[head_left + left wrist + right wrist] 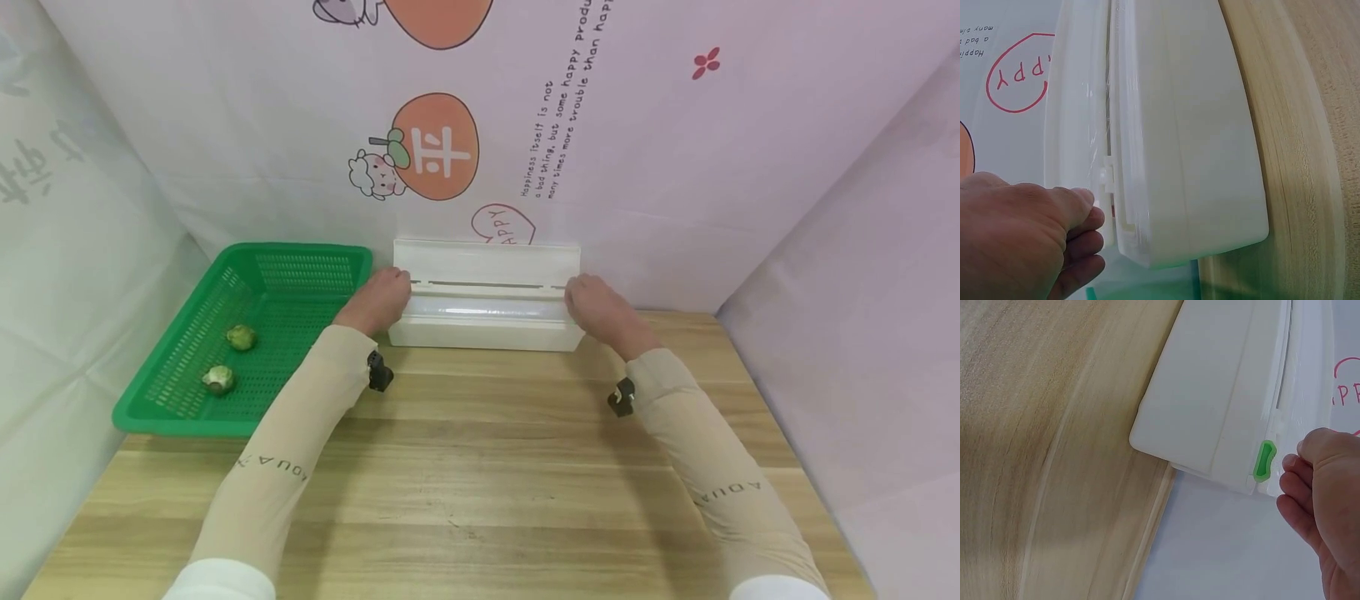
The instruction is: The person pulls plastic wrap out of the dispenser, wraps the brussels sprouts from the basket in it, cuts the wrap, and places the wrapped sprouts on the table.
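Observation:
A white cling film dispenser (486,336) lies lengthwise against the back wall. Its lid (487,262) is raised, and a shiny roll of cling film (491,309) shows inside. My left hand (381,298) pinches the lid's left end; in the left wrist view, the thumb (1079,201) lies over curled fingers there. At the opposite end my right hand (602,310) grips the lid, fingers curled. The right wrist view shows a green slider (1265,461) close to those fingertips. Whether a film edge is also between the fingers cannot be made out.
A green plastic basket (172,333) stands at the left, close to my left forearm. Two small round green vegetables (242,337) lie in it. Wooden tabletop (480,475) stretches in front of the dispenser, and printed white cloth (637,150) hangs behind it.

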A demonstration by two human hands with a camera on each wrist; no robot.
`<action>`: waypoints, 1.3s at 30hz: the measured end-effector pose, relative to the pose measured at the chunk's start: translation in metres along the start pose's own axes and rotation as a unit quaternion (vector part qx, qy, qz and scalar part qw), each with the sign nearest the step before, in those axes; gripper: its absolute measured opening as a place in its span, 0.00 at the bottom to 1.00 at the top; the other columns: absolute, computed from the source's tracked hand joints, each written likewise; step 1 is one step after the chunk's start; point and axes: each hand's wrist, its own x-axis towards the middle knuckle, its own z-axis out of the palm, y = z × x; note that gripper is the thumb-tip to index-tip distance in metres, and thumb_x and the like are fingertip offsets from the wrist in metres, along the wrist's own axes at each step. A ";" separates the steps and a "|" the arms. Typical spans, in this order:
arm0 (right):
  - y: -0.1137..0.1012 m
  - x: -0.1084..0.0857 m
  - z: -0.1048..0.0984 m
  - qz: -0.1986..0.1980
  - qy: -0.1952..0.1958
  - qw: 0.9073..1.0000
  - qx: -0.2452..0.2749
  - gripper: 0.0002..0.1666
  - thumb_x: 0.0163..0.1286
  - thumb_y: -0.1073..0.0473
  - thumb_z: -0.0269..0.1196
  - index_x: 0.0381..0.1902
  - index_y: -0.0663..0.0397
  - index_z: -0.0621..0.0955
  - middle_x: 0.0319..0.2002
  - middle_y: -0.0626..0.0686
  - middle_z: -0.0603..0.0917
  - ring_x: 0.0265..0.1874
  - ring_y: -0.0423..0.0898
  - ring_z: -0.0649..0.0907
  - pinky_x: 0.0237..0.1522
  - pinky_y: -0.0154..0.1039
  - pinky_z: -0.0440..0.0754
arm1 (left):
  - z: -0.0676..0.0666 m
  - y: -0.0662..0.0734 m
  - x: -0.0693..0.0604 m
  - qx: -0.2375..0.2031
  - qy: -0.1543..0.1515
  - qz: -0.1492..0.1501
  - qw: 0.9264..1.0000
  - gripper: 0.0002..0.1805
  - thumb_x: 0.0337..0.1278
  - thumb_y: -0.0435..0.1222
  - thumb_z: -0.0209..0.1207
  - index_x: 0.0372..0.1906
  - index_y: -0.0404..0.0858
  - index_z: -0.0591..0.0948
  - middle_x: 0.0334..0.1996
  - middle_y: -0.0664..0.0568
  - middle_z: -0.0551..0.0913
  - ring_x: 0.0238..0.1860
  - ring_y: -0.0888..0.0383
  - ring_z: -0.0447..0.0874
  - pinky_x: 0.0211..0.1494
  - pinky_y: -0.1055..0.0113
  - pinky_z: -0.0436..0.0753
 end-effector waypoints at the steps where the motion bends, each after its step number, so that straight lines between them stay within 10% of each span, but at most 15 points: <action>1: 0.000 0.000 0.000 0.001 0.003 1.000 0.002 0.14 0.82 0.63 0.43 0.39 0.60 0.74 0.36 0.57 0.75 0.39 0.54 0.74 0.45 0.49 0.78 | 0.000 0.000 0.000 -0.001 0.000 -0.002 1.000 0.14 0.80 0.26 0.46 0.56 0.22 0.78 0.48 0.34 0.83 0.50 0.44 0.83 0.60 0.53 0.87; 39: 0.009 0.000 0.000 0.004 0.061 0.998 0.033 0.12 0.80 0.67 0.47 0.46 0.67 0.77 0.47 0.63 0.80 0.49 0.58 0.78 0.58 0.56 0.83 | 0.000 -0.011 0.003 -0.106 0.019 -0.033 0.994 0.12 0.82 0.31 0.46 0.51 0.29 0.79 0.43 0.39 0.83 0.44 0.47 0.76 0.53 0.53 0.84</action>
